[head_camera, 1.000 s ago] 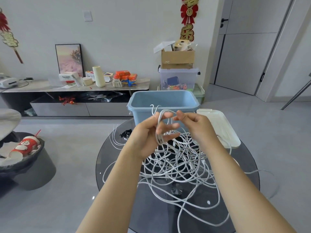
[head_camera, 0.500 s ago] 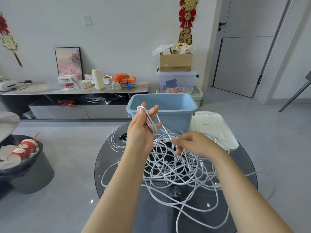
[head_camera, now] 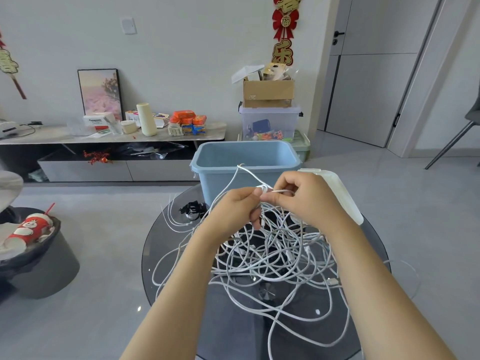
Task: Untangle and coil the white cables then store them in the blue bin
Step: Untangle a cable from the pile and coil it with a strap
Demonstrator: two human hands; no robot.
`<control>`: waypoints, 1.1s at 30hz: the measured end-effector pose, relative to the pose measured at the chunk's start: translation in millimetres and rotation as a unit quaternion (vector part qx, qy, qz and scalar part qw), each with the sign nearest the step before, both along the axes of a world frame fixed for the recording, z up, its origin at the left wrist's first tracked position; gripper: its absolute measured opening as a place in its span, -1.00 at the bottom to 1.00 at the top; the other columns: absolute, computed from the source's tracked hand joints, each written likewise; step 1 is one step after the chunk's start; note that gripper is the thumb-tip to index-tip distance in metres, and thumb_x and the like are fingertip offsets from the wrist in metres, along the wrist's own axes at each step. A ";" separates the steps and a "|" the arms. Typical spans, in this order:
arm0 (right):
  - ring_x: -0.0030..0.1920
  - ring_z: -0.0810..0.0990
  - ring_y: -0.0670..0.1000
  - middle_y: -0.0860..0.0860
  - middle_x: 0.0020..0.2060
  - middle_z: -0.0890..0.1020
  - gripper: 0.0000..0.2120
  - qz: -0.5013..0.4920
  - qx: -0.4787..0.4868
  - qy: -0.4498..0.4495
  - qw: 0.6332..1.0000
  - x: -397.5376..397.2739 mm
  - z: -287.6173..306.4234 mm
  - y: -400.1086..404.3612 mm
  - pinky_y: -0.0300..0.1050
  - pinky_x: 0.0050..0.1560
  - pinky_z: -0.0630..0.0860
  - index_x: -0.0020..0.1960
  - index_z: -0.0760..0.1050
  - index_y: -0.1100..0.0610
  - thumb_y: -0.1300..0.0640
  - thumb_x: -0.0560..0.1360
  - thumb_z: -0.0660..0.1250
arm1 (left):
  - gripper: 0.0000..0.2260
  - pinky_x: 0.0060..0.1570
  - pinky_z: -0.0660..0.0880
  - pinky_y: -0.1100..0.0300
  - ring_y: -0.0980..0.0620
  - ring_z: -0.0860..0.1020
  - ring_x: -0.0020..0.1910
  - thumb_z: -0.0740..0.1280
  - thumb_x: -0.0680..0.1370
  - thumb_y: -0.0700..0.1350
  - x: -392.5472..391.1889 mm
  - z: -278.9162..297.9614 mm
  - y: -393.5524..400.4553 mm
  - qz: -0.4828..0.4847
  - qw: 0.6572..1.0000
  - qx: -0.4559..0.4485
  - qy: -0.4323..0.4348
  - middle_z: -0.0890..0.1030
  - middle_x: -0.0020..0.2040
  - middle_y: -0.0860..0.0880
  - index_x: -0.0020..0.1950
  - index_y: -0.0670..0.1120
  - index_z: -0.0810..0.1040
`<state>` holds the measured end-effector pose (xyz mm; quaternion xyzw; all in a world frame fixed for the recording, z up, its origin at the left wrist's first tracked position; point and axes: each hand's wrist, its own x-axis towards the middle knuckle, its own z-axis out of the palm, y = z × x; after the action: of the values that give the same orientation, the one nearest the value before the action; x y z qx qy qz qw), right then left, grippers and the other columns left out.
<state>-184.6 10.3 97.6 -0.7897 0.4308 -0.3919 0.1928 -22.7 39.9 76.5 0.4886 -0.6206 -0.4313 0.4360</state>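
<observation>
A pale living room with a grey tiled floor fills the frame. At the lower left a dark round side table (head_camera: 39, 245) holds a red paper cup (head_camera: 28, 229) lying on its side. Along the wall in the left half runs a low shelf (head_camera: 111, 137) with a framed picture (head_camera: 100, 93), a cream cylinder (head_camera: 146, 119) and orange packets (head_camera: 188, 118). In the upper centre a cardboard box (head_camera: 268, 92) sits on a clear storage tub (head_camera: 270, 123), and a grey door (head_camera: 374, 74) stands at the upper right.

In the middle of the frame is the round dark glass counter (head_camera: 181, 287), with the white cables (head_camera: 275, 258) heaped across it in a loose tangle. The blue bin (head_camera: 245, 162) stands at the counter's far edge with no coil visible inside, and its white lid (head_camera: 342, 196) lies just to the right.

Half a second ago the left hand was raised with strands draped over it while the right reached low into the heap. Now the two have come together in front of the bin. The left hand (head_camera: 235, 211) is curled round a bunch of strands, and the right hand (head_camera: 304, 198) pinches a small knot of cable between thumb and fingers, touching the left.

I judge they have found a snag and are picking it open. The task looks early: most of the cable remains tangled, nothing coiled yet.
</observation>
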 end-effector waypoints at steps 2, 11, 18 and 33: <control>-0.47 0.31 -0.14 -0.11 -0.51 0.41 -0.64 -0.007 0.024 -0.030 0.999 0.7 -3.2 -5.6 -0.28 -0.40 0.29 -0.35 0.43 0.04 -0.17 0.25 0.51 | -0.65 0.08 0.43 -0.11 0.12 0.33 -0.54 0.12 0.66 0.00 2.9 0.4 0.6 -0.043 0.997 0.024 0.053 0.29 -0.53 0.10 -0.20 0.07 0.62; -0.33 0.46 -0.04 0.05 -0.36 0.57 -0.51 0.070 0.132 -0.087 0.985 7.5 -27.5 -23.1 -0.10 -0.09 0.41 -0.30 0.49 0.14 -0.24 0.50 0.11 | -0.76 -0.02 0.58 -0.11 0.19 0.31 -0.56 0.15 0.58 -0.05 9.8 5.3 -0.1 -0.107 0.857 0.070 0.500 0.22 -0.57 0.10 -0.21 -0.15 0.46; 0.27 0.47 0.04 0.10 0.22 0.56 -0.66 0.027 0.135 0.006 0.991 10.5 -48.9 -24.7 -0.11 0.17 0.34 -0.14 0.51 0.19 -0.05 0.60 0.16 | -0.63 0.12 0.39 -0.41 0.09 0.65 -0.08 0.02 0.69 -0.11 13.5 13.6 -3.1 -0.028 0.783 -0.016 0.622 0.47 -0.43 0.10 -0.25 -0.10 0.45; -0.43 0.40 -0.11 -0.09 -0.54 0.46 -0.80 -0.001 -0.020 0.159 0.987 9.5 3.5 16.5 -0.18 -0.33 0.28 -0.33 0.51 -0.07 -0.04 0.47 0.31 | -0.75 0.10 0.47 0.07 0.05 0.64 -0.02 0.08 0.66 -0.02 2.3 0.9 -0.5 0.125 0.981 -0.076 0.129 0.71 -0.12 0.04 -0.04 -0.09 0.49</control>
<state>-175.0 26.8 101.1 -0.8455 0.4483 -0.2703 0.1055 -20.5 39.3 77.3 0.4685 -0.5239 -0.3844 0.5986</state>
